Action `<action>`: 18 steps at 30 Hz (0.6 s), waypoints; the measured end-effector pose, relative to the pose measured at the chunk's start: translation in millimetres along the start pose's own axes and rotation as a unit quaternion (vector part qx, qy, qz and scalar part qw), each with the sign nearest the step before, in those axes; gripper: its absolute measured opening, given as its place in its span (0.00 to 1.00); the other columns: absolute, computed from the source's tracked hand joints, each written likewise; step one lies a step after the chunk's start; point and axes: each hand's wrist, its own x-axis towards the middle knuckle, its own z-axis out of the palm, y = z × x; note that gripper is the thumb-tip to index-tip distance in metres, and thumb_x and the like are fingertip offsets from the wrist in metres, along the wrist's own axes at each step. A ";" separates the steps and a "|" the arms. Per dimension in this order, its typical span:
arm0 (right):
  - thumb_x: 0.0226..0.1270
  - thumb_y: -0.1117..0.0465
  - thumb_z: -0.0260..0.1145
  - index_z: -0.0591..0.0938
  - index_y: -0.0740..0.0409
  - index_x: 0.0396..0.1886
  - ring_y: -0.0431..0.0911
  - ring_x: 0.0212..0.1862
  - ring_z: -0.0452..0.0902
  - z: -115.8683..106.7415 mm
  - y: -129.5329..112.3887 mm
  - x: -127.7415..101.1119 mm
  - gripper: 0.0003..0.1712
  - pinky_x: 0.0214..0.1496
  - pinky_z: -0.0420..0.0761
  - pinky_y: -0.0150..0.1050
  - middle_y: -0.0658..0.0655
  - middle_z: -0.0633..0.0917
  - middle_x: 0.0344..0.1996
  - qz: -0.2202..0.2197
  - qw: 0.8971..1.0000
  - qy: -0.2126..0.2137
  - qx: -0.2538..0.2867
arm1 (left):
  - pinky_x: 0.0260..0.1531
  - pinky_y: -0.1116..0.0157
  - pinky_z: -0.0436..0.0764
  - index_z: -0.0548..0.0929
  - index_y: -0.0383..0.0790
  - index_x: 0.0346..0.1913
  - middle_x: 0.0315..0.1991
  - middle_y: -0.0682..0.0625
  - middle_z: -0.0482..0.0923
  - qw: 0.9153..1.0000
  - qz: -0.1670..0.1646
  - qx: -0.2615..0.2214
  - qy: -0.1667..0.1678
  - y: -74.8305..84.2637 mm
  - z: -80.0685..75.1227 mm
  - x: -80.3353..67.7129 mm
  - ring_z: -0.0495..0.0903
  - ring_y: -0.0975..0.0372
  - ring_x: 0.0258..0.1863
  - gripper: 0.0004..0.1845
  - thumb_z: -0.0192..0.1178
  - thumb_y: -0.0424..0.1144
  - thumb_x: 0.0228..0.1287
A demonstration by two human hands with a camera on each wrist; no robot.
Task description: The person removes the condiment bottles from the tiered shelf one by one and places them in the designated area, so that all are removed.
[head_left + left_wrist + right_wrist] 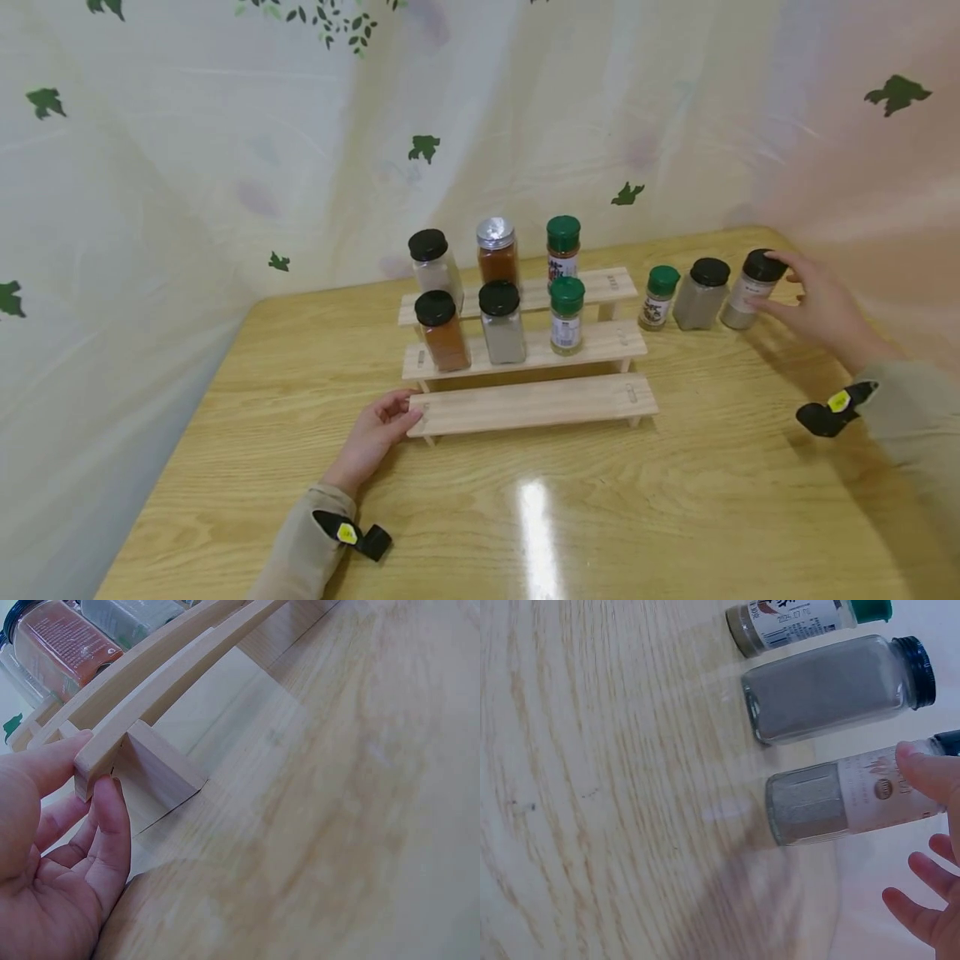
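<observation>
The labelled jar (744, 296) is near the back right corner of the table (247, 400), black cap up, long axis close to vertical; whether its base touches is unclear. The right hand (821, 308) holds it, fingers narrowed around its upper part. This looks like the grasping step; a move from here would call for clearing the square jar (701, 300) just beside it. The left hand (378, 433) pinches the left end of the wooden rack's bottom tier (532, 406).
</observation>
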 end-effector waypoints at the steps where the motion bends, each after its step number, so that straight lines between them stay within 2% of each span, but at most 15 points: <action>1: 0.62 0.57 0.68 0.58 0.66 0.70 0.74 0.55 0.62 -1.9 -1.2 0.3 0.42 0.46 0.67 0.68 0.80 0.62 0.61 0.004 1.000 -0.003 -0.001 | 0.33 0.74 0.73 0.72 0.31 0.60 0.40 0.50 0.72 1.000 -0.002 -0.001 0.002 -0.2 -0.1 -0.1 0.71 0.66 0.35 0.21 0.58 0.36 0.66; 4: 0.62 0.54 0.67 0.55 0.64 0.72 0.74 0.57 0.60 -8.3 -6.9 0.7 0.45 0.48 0.66 0.69 0.79 0.60 0.64 0.025 1.000 -0.009 -0.001 | 0.33 0.74 0.72 0.72 0.31 0.60 0.40 0.51 0.71 1.000 -0.005 -0.001 0.005 -0.6 -0.3 -0.3 0.70 0.66 0.35 0.21 0.58 0.36 0.66; 8: 0.64 0.52 0.65 0.49 0.61 0.74 0.75 0.58 0.58 -17.2 -17.2 -1.3 0.48 0.52 0.63 0.69 0.79 0.57 0.65 0.054 0.998 -0.013 0.029 | 0.33 0.74 0.71 0.72 0.32 0.60 0.40 0.51 0.70 1.000 -0.008 0.000 0.006 -1.1 -0.5 -0.2 0.70 0.66 0.35 0.21 0.58 0.36 0.66; 14: 0.66 0.51 0.62 0.49 0.56 0.75 0.71 0.62 0.58 -25.4 -36.4 -7.9 0.45 0.58 0.61 0.68 0.74 0.58 0.67 0.076 0.994 0.020 0.074 | 0.33 0.74 0.72 0.72 0.31 0.59 0.40 0.50 0.71 1.000 0.001 0.003 0.006 -1.7 -0.9 0.2 0.71 0.66 0.35 0.21 0.58 0.36 0.66; 15: 0.66 0.50 0.62 0.50 0.54 0.75 0.67 0.63 0.59 -25.8 -39.8 -8.6 0.45 0.58 0.62 0.66 0.73 0.58 0.67 0.078 0.994 0.026 0.072 | 0.33 0.74 0.72 0.72 0.30 0.59 0.40 0.50 0.72 1.000 0.005 0.003 0.004 -1.9 -0.9 0.4 0.71 0.66 0.35 0.21 0.58 0.36 0.66; 17: 0.66 0.50 0.62 0.51 0.51 0.74 0.53 0.63 0.64 -26.3 -45.1 -9.8 0.44 0.64 0.68 0.49 0.69 0.60 0.67 0.071 0.994 0.025 0.077 | 0.33 0.74 0.73 0.72 0.29 0.59 0.40 0.50 0.72 1.000 0.012 0.004 0.003 -2.2 -0.7 0.9 0.72 0.67 0.35 0.21 0.58 0.35 0.66; 18: 0.65 0.51 0.63 0.53 0.52 0.74 0.45 0.60 0.66 -26.2 -47.9 -10.5 0.43 0.63 0.70 0.39 0.68 0.60 0.66 0.064 0.994 0.023 0.083 | 0.33 0.74 0.73 0.72 0.29 0.59 0.40 0.50 0.73 1.000 0.014 0.003 0.003 -2.5 -0.7 1.1 0.72 0.67 0.35 0.21 0.58 0.34 0.66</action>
